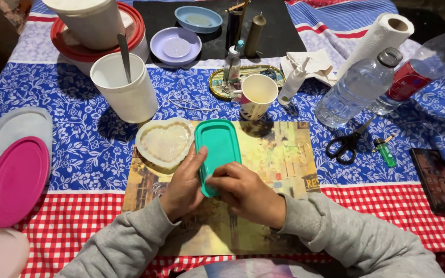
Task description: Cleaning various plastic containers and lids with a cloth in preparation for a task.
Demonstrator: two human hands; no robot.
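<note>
A teal rounded-rectangle silicone mould [218, 145] lies on a yellowish picture placemat [279, 159]. My left hand [184, 183] grips its near left edge, fingers curled over the rim. My right hand [243, 189] pinches its near end with the fingertips. Just left of the teal mould sits a whitish heart-shaped mould [165, 141], touching it or nearly so. Both my arms wear grey sleeves.
A white tub with a spoon [124, 87] stands behind the heart mould; a paper cup [257, 95] behind the teal one. Right: water bottle [359, 87], paper towel roll [382, 38], black scissors [347, 144], green lighter [386, 152], phone [437, 180]. Left: pink oval lid [16, 180].
</note>
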